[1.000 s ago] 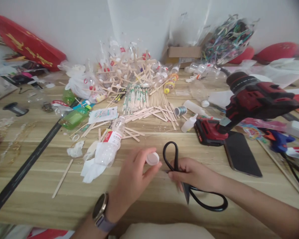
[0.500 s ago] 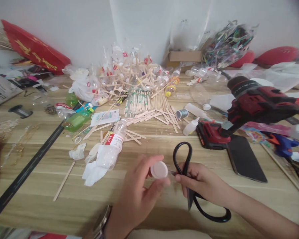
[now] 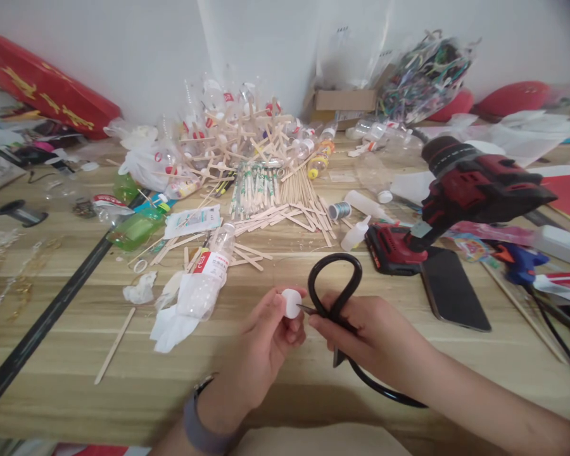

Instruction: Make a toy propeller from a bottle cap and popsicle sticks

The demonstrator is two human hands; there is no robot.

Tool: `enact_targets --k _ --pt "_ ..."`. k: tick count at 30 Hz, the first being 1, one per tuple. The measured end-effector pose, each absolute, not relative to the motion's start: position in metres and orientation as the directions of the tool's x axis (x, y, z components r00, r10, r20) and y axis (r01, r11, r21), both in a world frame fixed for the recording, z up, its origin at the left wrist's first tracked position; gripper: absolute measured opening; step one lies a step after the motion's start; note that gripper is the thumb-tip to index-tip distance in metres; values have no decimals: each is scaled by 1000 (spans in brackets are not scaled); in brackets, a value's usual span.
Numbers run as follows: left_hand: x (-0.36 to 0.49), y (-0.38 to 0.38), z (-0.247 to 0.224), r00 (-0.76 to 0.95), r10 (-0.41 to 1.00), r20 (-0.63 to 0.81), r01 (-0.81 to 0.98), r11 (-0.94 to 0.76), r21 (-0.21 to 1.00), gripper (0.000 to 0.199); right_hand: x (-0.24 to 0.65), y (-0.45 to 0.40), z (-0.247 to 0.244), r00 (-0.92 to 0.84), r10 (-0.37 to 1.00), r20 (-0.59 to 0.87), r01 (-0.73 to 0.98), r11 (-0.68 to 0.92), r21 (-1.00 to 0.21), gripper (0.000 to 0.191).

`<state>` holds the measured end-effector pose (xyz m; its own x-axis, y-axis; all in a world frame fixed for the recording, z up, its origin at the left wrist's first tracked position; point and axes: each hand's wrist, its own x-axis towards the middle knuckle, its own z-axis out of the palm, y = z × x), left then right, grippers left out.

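The bottle label point(image 3: 212, 263) has blurry writing. The left hand point(image 3: 266, 337) pinches a bottle cap point(image 3: 291, 303); the right hand point(image 3: 380, 329) grips scissors point(image 3: 336, 318) pointing at it.

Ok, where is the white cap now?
In the head view, just below centre, the white cap is pinched in the left hand, its right edge at the tip of the scissors in the right hand.
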<state>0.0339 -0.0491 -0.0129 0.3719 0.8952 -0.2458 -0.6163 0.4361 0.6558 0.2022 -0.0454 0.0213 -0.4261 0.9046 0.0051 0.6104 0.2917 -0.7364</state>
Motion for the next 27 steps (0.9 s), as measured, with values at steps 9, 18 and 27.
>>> enact_targets --k 9,18,27 --pt "30 -48 -14 354 904 -240 -450 389 804 37 208 -46 13 -465 884 44 761 425 -491 35" --pt "17 -53 -19 376 921 -99 -134 160 978 40 199 -47 22 -439 878 -192 550 93 -830 34" --pt "-6 -48 -41 91 978 -186 -198 201 959 43 196 -46 -29 -326 878 -351 438 -188 -879 37"
